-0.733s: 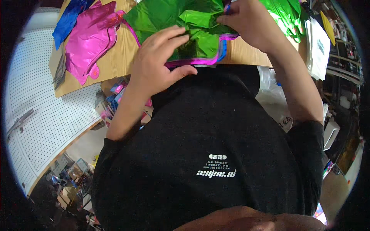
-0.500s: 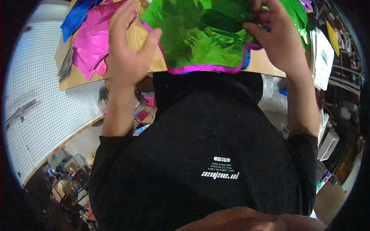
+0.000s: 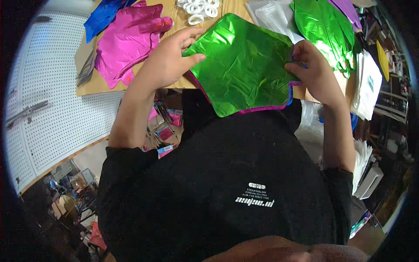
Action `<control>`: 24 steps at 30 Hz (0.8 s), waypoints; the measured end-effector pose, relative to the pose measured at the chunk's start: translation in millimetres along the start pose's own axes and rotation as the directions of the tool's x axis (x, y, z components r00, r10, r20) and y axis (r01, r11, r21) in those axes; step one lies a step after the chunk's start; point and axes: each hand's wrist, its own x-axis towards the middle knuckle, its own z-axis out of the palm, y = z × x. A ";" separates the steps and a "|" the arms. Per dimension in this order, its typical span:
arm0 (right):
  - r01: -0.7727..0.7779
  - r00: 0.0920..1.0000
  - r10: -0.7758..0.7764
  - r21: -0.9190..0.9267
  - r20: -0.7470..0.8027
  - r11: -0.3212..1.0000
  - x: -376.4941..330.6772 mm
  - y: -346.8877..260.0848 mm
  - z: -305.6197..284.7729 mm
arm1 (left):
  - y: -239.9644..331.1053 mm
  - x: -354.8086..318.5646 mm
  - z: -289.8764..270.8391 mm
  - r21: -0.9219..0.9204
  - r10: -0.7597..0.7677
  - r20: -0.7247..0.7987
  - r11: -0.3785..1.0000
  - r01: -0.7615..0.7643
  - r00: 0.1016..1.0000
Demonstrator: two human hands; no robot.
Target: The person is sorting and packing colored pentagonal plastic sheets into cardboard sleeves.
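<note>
A flat, shiny green foil balloon (image 3: pixel 244 65), star-like in outline, hangs over the near table edge above my lap. Pink and blue foil edges show beneath it along its lower and right sides. At the stack's left corner is my left hand (image 3: pixel 170 59), thumb over the top and fingers curled at the edge. My right hand (image 3: pixel 314 70) pinches the right side between thumb and fingers. Pink foil balloons (image 3: pixel 128 43) lie to the left of my left hand. More green foil balloons (image 3: pixel 325 32) lie beyond my right hand.
White rings (image 3: pixel 196 11) are heaped at the table's far middle. Clear plastic sleeves (image 3: pixel 273 19) lie right of them. Blue foil (image 3: pixel 104 17) is at the far left, purple foil (image 3: pixel 347 13) at the far right. A white perforated board (image 3: pixel 61 100) stands left, and white papers (image 3: pixel 366 85) right.
The green foil has come down toward me and now lies flatter, covering most of the pink layer. My left hand has moved onto its left edge. White rings and plastic sleeves have come into view.
</note>
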 end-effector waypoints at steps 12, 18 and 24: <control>-0.114 0.985 0.126 -0.098 0.122 0.989 -25.0 -47.2 -10.3 | 7.4 -22.0 -22.3 0.634 0.331 0.169 0.685 -0.360 0.928; 0.067 0.992 -0.013 -0.438 0.125 0.897 -29.0 -42.2 -3.5 | 5.2 -20.1 -21.2 0.677 0.265 0.169 0.669 -0.307 0.949; 0.023 0.999 -0.009 -0.372 0.041 0.928 -30.9 -36.3 0.4 | 12.2 -25.4 -26.0 0.521 0.221 0.111 0.817 -0.246 0.969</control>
